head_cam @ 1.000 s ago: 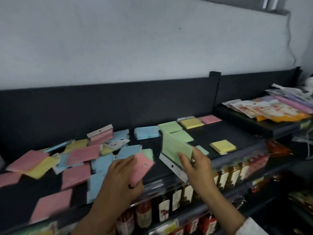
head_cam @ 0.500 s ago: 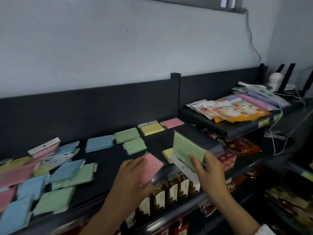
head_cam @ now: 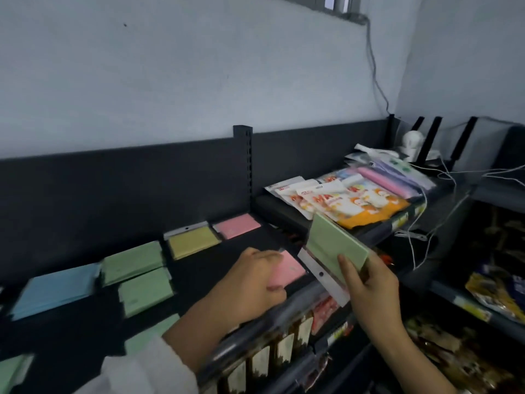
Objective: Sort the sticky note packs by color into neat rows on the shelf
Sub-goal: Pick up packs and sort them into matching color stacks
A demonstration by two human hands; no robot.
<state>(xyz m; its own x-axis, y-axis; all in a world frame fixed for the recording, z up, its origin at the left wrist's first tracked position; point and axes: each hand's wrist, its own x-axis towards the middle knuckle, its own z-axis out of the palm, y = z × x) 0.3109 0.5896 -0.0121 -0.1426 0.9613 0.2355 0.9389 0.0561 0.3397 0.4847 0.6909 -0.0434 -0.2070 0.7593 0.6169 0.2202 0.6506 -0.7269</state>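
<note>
Sticky note packs (head_cam: pixel 132 261), head view: pink pack (head_cam: pixel 289 270) clamped under curled left fingers (head_cam: pixel 264 255), carried rightward since one second ago, now low at shelf (head_cam: pixel 216 265) front; sorted pink pack (head_cam: pixel 237 225) beyond those fingers; green pack (head_cam: pixel 333 244) pinched upright in right fingers (head_cam: pixel 345 270), off shelf edge; likely pink placement next, green after

orange-and-white snack packets (head_cam: pixel 355 203) lie overlapped at right. a cable (head_cam: pixel 373 69) runs down the wall (head_cam: pixel 199 66). labelled bottles (head_cam: pixel 285 348) stand in a row below.
</note>
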